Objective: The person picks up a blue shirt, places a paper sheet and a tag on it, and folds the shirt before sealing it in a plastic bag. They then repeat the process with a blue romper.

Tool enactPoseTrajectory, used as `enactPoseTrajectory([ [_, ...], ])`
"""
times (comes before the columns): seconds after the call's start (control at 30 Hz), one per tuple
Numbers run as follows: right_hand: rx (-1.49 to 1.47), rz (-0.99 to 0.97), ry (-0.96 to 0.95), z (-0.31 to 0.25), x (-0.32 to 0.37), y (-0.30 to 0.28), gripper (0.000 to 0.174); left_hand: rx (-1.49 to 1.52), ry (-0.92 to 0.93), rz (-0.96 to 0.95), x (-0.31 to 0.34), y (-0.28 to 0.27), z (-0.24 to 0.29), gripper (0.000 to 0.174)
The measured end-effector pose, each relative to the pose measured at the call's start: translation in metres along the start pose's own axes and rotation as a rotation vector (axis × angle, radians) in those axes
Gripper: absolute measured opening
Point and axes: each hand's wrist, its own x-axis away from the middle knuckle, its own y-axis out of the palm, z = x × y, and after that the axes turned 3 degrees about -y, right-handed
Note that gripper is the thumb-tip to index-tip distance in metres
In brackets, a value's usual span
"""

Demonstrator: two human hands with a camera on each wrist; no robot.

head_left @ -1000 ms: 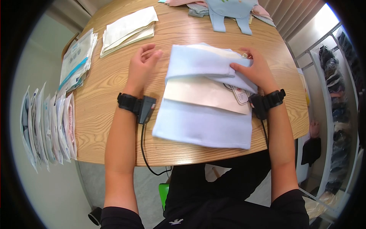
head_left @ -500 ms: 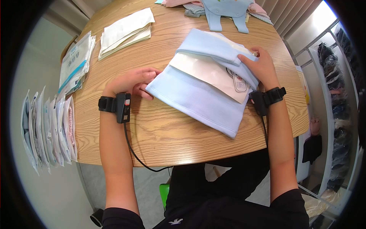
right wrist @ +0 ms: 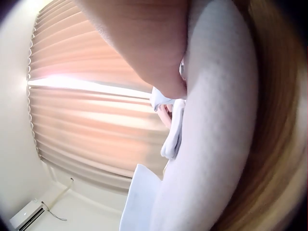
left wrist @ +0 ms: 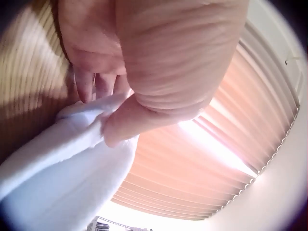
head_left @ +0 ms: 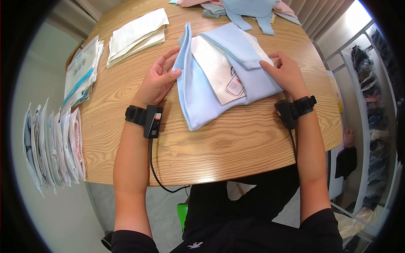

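Note:
A light blue garment [head_left: 200, 101] is folded around a sheet of white card [head_left: 211, 55], on which a tag-like label [head_left: 235, 85] shows. My left hand [head_left: 159, 78] pinches the garment's left part, which stands raised along its edge. In the left wrist view the thumb [left wrist: 127, 118] presses on the pale fabric [left wrist: 72, 178], the other fingers behind it. At the opposite side my right hand [head_left: 288, 72] grips the folded bundle, thumb on top of the cloth. The right wrist view shows the thick folded fabric [right wrist: 216, 110] close under that hand; its fingertips are hidden.
White paper sheets [head_left: 139, 33] lie stacked at the back left, beside flat zip bags [head_left: 80, 69]. Several packed garments [head_left: 52, 147] stand in a row past the table's left edge. A blue bib-like garment [head_left: 249, 12] and other clothes lie at the back. Shelving [head_left: 371, 126] stands at right.
My left hand went from beside the garment to its left corner and now lifts that side upward. The bundle has turned on the table, while my right hand has kept its hold.

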Motion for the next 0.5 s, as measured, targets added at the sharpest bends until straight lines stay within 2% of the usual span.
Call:
enactPoseTrajectory([
  [0.13, -0.144, -0.019, -0.013, 0.001, 0.0, 0.005, 0.048, 0.054, -0.002, 0.06, -0.002, -0.001, 0.001, 0.062],
  [0.2, -0.192, -0.028, -0.017, 0.0, 0.001, 0.005, 0.045, 0.595, -0.049, -0.044, -0.009, -0.016, -0.006, 0.057],
  [0.23, -0.19, -0.028, -0.029, -0.001, 0.001, 0.005, 0.042, 0.594, -0.048, -0.044, -0.009, -0.019, -0.007, 0.057],
  [0.3, -0.188, -0.029, -0.043, -0.001, 0.001, 0.005, 0.039, 0.794, -0.113, -0.027, -0.009, -0.02, -0.006, 0.056],
  [0.33, -0.21, -0.051, -0.049, 0.0, 0.0, 0.006, 0.038, 0.794, -0.112, -0.027, -0.009, -0.018, -0.004, 0.056],
  [0.4, -0.232, -0.074, -0.055, 0.002, 0.0, 0.006, 0.037, 0.77, -0.121, 0.151, -0.01, -0.013, -0.002, 0.056],
  [0.5, -0.224, -0.105, -0.057, 0.002, -0.001, 0.007, 0.037, 0.759, -0.083, 0.215, -0.013, -0.02, -0.009, 0.056],
])
